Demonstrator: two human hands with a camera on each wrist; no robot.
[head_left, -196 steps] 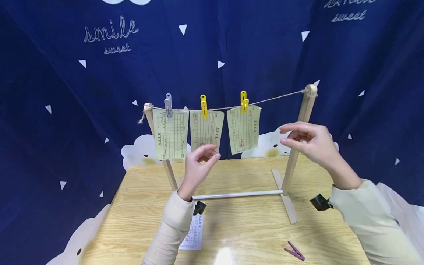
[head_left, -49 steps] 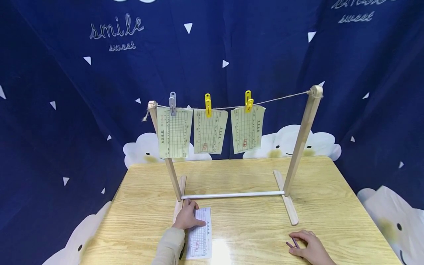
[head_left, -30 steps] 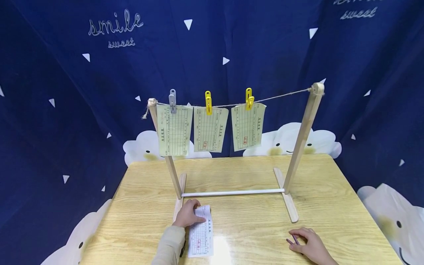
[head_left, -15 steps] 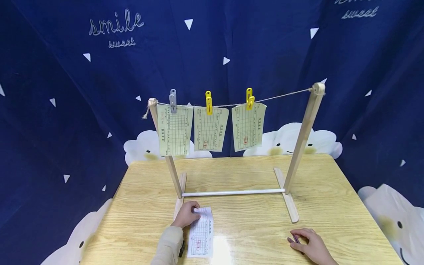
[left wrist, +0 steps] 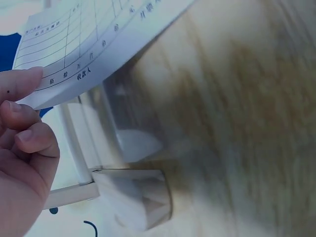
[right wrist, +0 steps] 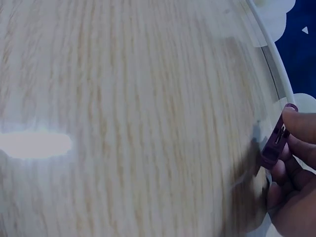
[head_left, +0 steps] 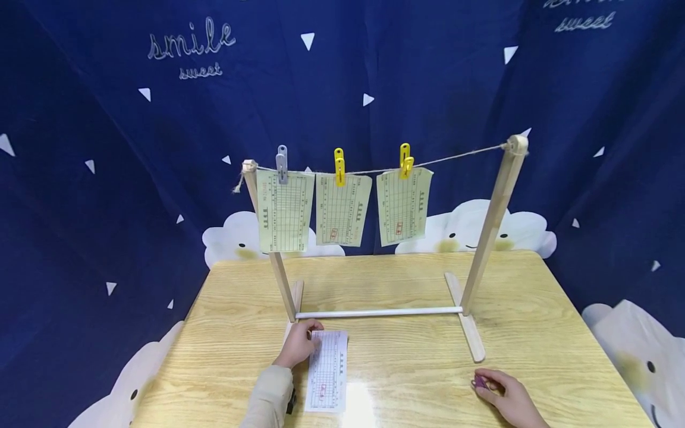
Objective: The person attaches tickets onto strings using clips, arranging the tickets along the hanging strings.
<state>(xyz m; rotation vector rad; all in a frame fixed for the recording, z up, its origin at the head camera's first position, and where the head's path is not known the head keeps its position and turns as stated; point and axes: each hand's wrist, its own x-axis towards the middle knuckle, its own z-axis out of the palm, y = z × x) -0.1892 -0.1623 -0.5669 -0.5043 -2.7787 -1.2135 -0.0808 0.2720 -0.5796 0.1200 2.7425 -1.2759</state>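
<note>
My left hand pinches the upper left corner of a printed white paper slip between thumb and fingers. In the left wrist view that slip is bent up at the pinched edge. At the right, my right hand holds a purple clothespin between thumb and fingers, just above the table. Three yellowish slips hang from a string on a wooden rack: the left slip under a grey clothespin, the middle slip and right slip under yellow clothespins.
The rack's right post rises from a wooden foot, and a white rod joins the two sides low down. Bare string runs from the right slip to that post. A blue curtain hangs behind the wooden table.
Both hands have come down from beside the string to the table. My left hand has gripped the white slip's corner; my right hand has picked up the purple clothespin and turned it.
</note>
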